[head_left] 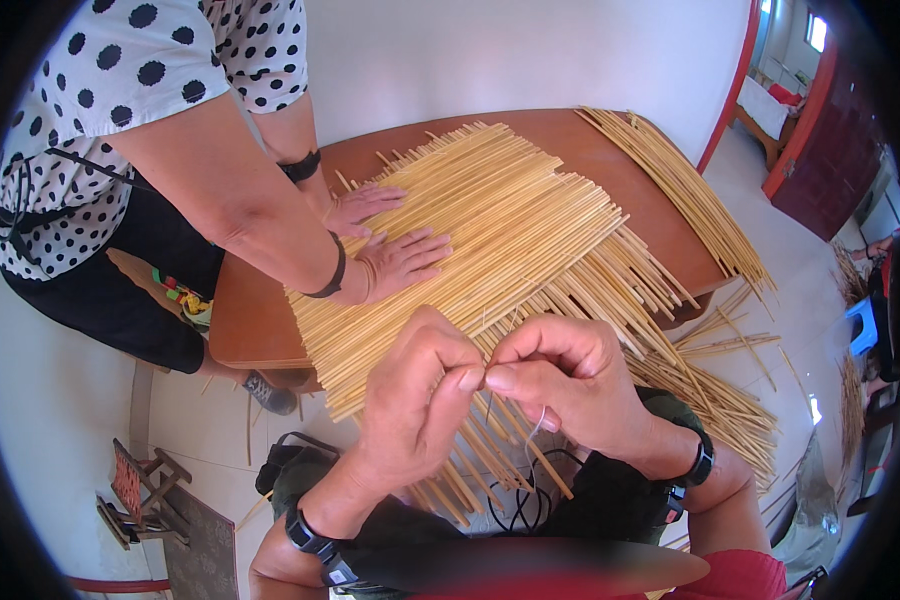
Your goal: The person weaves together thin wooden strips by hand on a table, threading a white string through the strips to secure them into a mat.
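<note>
My left hand (420, 395) and my right hand (575, 385) meet fingertip to fingertip above the near edge of a mat of straw-coloured reed stalks (450, 215). Both are closed in a pinch on a thin, pale thread (530, 450), whose loose end hangs below my right fingers. The exact spot where the fingers press together is hidden. The stalks of the mat lie side by side in a slanted sheet on a brown table (270, 300). Another person's two hands (400, 265) rest flat on the mat at the left.
More loose stalks (610, 290) stick out under the mat, and a bundle (680, 195) lies along the table's right side. Scattered stalks (740, 420) are on the floor at right. A small wooden folding stool (145, 490) stands lower left. The other person (160, 120) leans over from the left.
</note>
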Tool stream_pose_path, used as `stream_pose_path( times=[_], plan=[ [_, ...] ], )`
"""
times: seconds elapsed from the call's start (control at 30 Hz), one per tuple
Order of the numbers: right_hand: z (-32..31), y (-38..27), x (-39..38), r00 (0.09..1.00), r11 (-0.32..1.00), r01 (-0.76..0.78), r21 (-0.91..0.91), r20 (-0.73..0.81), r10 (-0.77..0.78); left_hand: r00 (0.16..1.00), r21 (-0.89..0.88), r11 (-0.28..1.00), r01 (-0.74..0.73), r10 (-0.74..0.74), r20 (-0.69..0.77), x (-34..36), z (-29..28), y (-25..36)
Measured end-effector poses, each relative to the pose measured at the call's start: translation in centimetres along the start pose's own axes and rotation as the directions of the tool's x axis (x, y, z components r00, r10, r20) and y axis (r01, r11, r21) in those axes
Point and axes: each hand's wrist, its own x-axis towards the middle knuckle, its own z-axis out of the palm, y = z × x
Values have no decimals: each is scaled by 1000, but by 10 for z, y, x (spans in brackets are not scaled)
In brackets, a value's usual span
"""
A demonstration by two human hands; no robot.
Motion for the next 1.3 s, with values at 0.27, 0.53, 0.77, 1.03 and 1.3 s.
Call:
stream_pose_path(
  times=[0.27, 0.53, 0.77, 1.03, 1.3],
  plan=[
    [-1, 0, 0, 999, 1000, 20, 12, -32, -20, 996, -113, 992, 62, -69, -59, 1, 7, -1],
    [1, -1, -4, 985, 991, 108, -79, -126, -118, 931, -681, 676, 281, -364, 22, -2, 10, -3],
    [3, 0, -4, 950, 942, 242, -234, -143, -279, 871, -712, 526, 465, -413, 264, -6, 10, -2],
    [11, 9, -7, 920, 956, 276, -95, -264, -292, 888, -741, 523, 420, -404, 219, -8, 16, -6],
    [-2, 5, -9, 744, 524, 499, -690, 31, -668, 885, -796, 446, 409, -408, 226, -8, 17, -9]
  ],
)
